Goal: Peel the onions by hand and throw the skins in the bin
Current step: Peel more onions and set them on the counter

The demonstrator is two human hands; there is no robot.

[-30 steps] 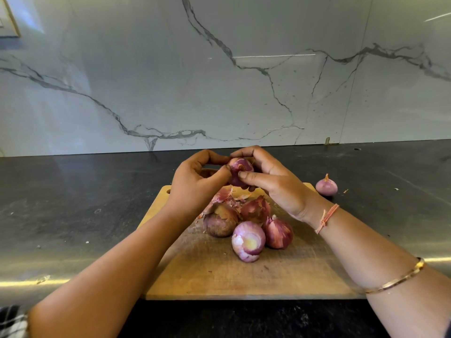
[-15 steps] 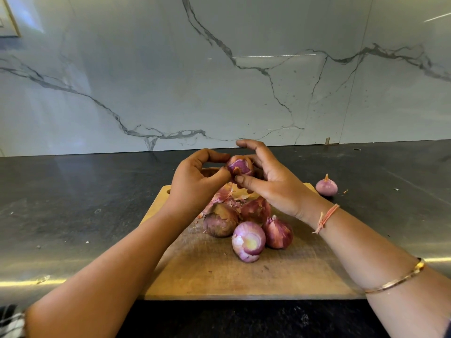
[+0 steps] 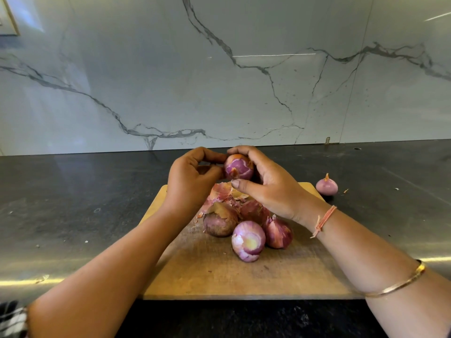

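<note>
My right hand (image 3: pixel 269 181) curls around a partly peeled red onion (image 3: pixel 238 167), held above the far end of the wooden cutting board (image 3: pixel 202 272). My left hand (image 3: pixel 192 178) touches that onion's left side with curled fingertips. Under the hands lies a heap of loose pink skins (image 3: pixel 223 193). On the board sit a brownish unpeeled onion (image 3: pixel 219 223), a peeled one showing its pale cut end (image 3: pixel 247 241), and a reddish one with skin (image 3: pixel 279 232). A further onion (image 3: pixel 253 211) lies partly hidden behind them. No bin is in view.
A single peeled onion (image 3: pixel 326 185) rests on the dark counter (image 3: pixel 73 203) to the right of the board, with a small skin scrap beside it. A marble wall (image 3: pixel 219 81) closes off the back of the counter.
The held onion has been turned, so more of its purple peeled surface faces me. My right-hand fingers have closed round it again after lifting away. Both hands stay in about the same place.
</note>
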